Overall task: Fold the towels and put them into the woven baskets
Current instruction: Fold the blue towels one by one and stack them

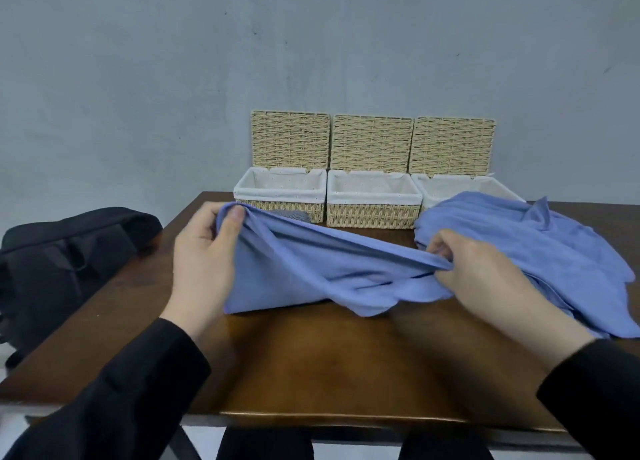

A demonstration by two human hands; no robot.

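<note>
While both hands keep a blue towel (311, 269) lifted just off the wooden table (329, 362), its top edge runs taut between them, presumably to square it up for a fold. Left hand (204, 262): thumb pressed over fingers, pinching the towel's left corner, held higher. Right hand (485, 279): fingers curled in, gripping the bunched right end, lower and closer to the tabletop. The towel's lower edge drapes down and touches the table, so the slack hangs free and the fold line can be set from the top edge. Black sleeves (114, 400) on both forearms. Just beside the right hand, a loose heap of more blue towels (540, 251) lies crumpled on the right of the table, likely the waiting stock, within easy reach. Off the left table edge sits a black bag (65, 262), not part of the job as far as I can judge. Further back, three woven baskets stand in a row against the wall: left basket (280, 210), middle basket (372, 217), right basket (450, 189), the last partly hidden by the heap. Each has a white fabric liner and its lid tipped up against the wall, so the openings face the person for dropping folded towels in. None shows a towel inside from here. A small grey item (289, 215) lies at the left basket's front; can't tell what. No brands, labels or writing legible anywhere.
</note>
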